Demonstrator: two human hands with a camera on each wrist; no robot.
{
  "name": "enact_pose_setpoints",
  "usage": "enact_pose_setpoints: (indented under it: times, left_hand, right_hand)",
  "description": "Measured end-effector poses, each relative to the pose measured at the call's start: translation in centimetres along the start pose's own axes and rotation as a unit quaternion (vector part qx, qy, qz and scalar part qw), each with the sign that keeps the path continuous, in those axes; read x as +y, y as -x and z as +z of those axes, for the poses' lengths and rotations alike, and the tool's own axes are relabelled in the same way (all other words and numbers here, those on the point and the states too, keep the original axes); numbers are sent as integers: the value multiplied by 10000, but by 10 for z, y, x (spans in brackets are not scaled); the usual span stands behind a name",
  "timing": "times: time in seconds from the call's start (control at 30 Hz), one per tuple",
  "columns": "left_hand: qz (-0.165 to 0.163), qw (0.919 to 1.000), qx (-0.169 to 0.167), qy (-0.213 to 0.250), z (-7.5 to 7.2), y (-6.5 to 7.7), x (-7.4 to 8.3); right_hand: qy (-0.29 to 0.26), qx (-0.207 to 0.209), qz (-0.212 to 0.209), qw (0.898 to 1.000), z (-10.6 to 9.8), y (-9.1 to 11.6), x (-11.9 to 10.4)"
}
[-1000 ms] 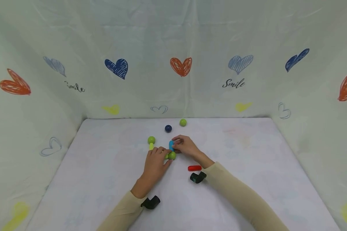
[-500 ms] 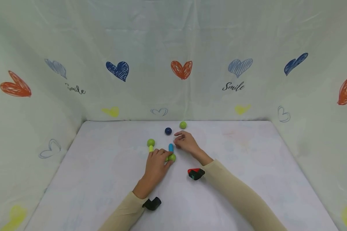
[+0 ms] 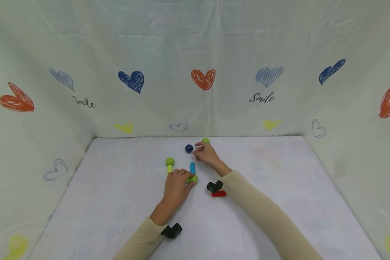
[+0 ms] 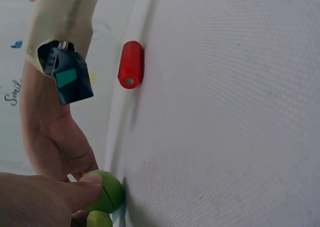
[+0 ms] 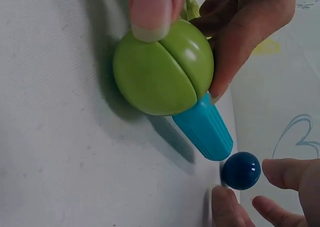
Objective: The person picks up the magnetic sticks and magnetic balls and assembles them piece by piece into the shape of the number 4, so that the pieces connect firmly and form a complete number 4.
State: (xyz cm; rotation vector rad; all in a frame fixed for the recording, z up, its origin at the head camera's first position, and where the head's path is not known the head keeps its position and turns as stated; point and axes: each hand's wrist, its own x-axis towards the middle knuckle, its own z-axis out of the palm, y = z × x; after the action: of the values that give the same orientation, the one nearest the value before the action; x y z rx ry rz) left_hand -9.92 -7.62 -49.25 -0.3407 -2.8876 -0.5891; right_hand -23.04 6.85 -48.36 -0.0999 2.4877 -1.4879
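My left hand [image 3: 176, 186] pinches a green ball [image 5: 150, 77] with a groove across it, thumb on one side and fingers on the other. From that ball a blue ribbed rod [image 5: 205, 129] juts toward the back. A second green ball [image 3: 169, 161] sits farther left, with a yellow-green rod [image 3: 169, 168] running from it to under my left hand, where its end is hidden. My right hand [image 3: 207, 153] holds nothing; its fingers are spread close beside a navy ball [image 3: 189, 148] near the back of the table.
A loose green ball [image 3: 206, 139] lies at the table's back edge, partly behind my right hand. A red rod [image 4: 131, 66] with a metal disc in its end lies below my right wrist. The printed curtain [image 3: 234, 108] rises behind the white table [image 3: 123, 202].
My right hand has let go of the blue rod and moved back to the navy ball. The blue rod stays on the green ball, and my left hand keeps its hold.
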Motion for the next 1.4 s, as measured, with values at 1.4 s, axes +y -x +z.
enact_pose_setpoints:
  times: [1.4]
  left_hand:
    - [-227,9991,-327,140,-2,-5,1]
  right_hand:
    - [507,-256,-129,9983,5,-1,-6]
